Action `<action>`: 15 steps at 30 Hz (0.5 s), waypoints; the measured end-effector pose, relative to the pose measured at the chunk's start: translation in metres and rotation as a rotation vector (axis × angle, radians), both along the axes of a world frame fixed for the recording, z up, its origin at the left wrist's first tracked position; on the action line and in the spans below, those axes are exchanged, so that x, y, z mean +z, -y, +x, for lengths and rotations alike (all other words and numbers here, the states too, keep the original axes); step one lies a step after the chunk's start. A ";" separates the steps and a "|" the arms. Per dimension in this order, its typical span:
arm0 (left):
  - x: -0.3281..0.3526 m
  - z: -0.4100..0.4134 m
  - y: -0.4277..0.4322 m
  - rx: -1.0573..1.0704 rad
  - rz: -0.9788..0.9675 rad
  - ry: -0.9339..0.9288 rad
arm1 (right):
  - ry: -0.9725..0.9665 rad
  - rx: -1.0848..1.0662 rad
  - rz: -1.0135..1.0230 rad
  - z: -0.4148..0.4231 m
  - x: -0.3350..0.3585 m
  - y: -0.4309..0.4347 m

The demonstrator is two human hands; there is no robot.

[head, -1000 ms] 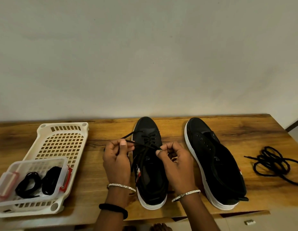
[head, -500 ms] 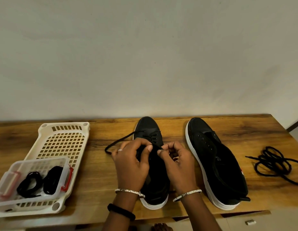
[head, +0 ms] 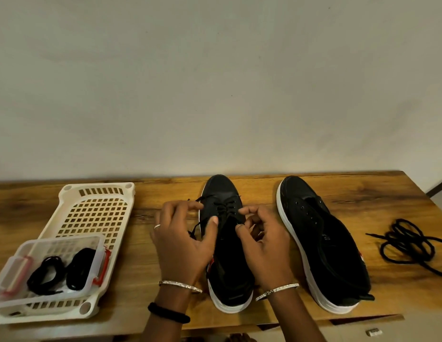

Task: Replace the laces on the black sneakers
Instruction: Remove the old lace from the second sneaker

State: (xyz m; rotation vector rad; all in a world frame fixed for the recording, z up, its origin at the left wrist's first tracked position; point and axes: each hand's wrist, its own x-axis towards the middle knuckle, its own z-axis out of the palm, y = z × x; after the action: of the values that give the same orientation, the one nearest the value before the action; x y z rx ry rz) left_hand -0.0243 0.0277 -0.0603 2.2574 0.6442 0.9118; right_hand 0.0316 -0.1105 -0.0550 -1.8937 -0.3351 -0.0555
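Note:
Two black sneakers with white soles stand on the wooden table (head: 363, 193), toes away from me. The left sneaker (head: 218, 187) has a black lace (head: 225, 208) threaded through its front eyelets. The right sneaker (head: 321, 243) has bare eyelets. My left hand (head: 180, 240) hovers at the left sneaker's left side, fingers loosely curved and thumb apart from them. A loose lace strand (head: 194, 230) runs under that thumb. My right hand (head: 264, 243) is over the same shoe's right side and pinches the lace at the eyelets.
A loose black lace pile (head: 407, 243) lies on the table at the right. At the left sits a cream slotted basket (head: 96, 213), with a clear lidded box (head: 96, 243) in it that contains coiled black laces (head: 46, 270). The table's front edge is just behind my wrists.
My left hand let go of its pinch over the eyelets and drew back to the left, opening. The right hand stayed pinched at the eyelets. The lace end on the left now lies closer to the shoe.

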 end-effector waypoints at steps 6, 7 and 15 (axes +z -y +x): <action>0.000 -0.007 0.005 -0.147 0.303 -0.115 | 0.225 0.060 -0.145 0.000 -0.002 -0.008; -0.001 -0.008 0.005 -0.157 0.299 -0.119 | 0.249 0.057 -0.154 0.000 -0.003 -0.009; -0.005 -0.009 0.006 -0.172 0.065 -0.043 | 0.343 0.081 -0.497 0.000 -0.002 -0.018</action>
State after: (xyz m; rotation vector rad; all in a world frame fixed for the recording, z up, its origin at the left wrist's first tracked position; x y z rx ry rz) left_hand -0.0335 0.0214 -0.0653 2.3544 0.4367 0.8123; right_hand 0.0317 -0.0924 -0.0574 -2.3616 -0.7107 -0.2656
